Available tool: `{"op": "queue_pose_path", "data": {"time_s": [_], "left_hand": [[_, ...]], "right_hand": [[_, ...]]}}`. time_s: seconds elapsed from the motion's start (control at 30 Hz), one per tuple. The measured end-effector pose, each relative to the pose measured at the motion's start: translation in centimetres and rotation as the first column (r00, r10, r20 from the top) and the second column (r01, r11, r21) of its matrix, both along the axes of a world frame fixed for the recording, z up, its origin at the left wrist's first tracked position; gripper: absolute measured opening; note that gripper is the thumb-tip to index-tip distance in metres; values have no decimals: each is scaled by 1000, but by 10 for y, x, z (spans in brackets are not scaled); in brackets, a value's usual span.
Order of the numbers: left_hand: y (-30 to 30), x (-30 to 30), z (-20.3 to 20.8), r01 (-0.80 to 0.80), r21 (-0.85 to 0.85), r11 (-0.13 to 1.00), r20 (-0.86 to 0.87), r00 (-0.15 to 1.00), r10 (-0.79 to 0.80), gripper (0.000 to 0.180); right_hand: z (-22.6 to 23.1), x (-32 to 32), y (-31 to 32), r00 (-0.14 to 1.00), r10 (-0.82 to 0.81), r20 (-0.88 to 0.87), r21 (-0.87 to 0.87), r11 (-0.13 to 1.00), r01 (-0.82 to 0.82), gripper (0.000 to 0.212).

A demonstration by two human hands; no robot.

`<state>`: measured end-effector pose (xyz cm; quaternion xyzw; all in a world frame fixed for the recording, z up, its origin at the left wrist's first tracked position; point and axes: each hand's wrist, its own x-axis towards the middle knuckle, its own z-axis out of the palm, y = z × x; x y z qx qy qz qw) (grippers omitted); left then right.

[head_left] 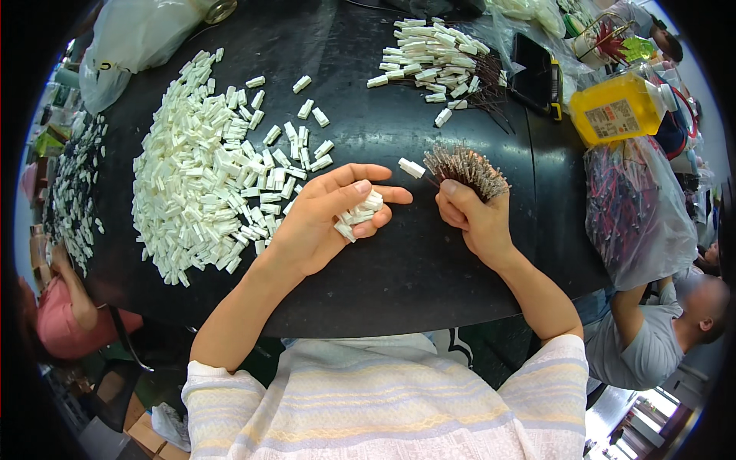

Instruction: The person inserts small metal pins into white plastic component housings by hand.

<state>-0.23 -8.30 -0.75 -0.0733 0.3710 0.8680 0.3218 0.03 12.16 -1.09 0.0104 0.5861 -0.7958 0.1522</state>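
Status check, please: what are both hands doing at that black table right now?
Left hand cupping white caps. Right hand gripping wire bundle, one wire capped. Loose cap pile beside left hand; nothing between hands.

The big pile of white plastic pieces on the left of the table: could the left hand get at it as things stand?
Probably yes. The left hand lies beside the pile of white pieces with nothing between them, but it already cups several small white pieces, so it has little room for more.
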Motion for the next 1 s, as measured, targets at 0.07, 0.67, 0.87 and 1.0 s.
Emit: {"op": "queue_pose_path", "data": {"time_s": [0.07, 0.67, 0.87, 1.0], "left_hand": [[-4, 0, -4, 12, -17, 1000, -40, 999, -13, 27], [-7, 0, 2, 87, -137, 987, -103, 989, -102, 34], [-1, 2, 5, 15, -234, 972, -131, 990, -47, 20], [-3, 2, 4, 27, -195, 980, -156, 986, -58, 17]], "right_hand": [[-3, 0, 1, 1000, -15, 28, 20, 1000, 14, 9], [2, 1, 0, 999, 24, -48, 237, 972, -12, 8], [5, 1, -4, 992, 27, -125, 316, 949, 14, 10], [7, 1, -3, 993, 46, -112, 317, 948, -8, 11]]}}
